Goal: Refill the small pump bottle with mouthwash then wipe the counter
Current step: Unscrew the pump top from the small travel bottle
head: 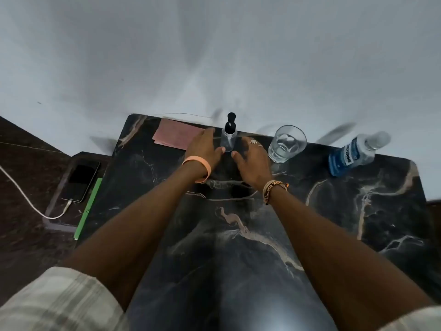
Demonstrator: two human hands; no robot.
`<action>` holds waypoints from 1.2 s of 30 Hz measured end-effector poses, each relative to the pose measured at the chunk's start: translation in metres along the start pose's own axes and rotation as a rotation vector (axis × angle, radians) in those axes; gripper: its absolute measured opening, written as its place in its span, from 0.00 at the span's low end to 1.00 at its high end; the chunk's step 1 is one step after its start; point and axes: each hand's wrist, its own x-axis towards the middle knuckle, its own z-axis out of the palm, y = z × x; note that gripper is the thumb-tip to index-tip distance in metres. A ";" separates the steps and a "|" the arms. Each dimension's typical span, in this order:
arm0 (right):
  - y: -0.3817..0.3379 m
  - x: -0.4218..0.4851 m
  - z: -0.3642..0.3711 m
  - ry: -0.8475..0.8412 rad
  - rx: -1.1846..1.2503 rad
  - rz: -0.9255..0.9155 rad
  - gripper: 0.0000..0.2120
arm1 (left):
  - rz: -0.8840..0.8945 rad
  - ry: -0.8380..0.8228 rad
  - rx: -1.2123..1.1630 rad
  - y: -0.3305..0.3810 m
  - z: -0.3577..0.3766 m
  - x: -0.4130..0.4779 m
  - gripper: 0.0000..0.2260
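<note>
A small clear pump bottle with a black pump head stands upright at the far edge of the black marble counter. My left hand reaches beside its left flank, fingers relaxed and spread. On the other side my right hand is just as near, also with loose fingers. Neither hand visibly grips the bottle. A blue mouthwash bottle with a clear cap stands at the far right. A folded pink cloth lies at the far left, partly under my left fingers.
A clear drinking glass stands between the pump bottle and the mouthwash. Left of the counter, on a lower surface, lie a phone on a white charging cable and a green flat object. A grey wall rises behind.
</note>
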 end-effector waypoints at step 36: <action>0.066 -0.130 -0.059 -0.159 0.099 -0.048 0.16 | 0.089 -0.114 -0.305 0.061 0.055 -0.139 0.18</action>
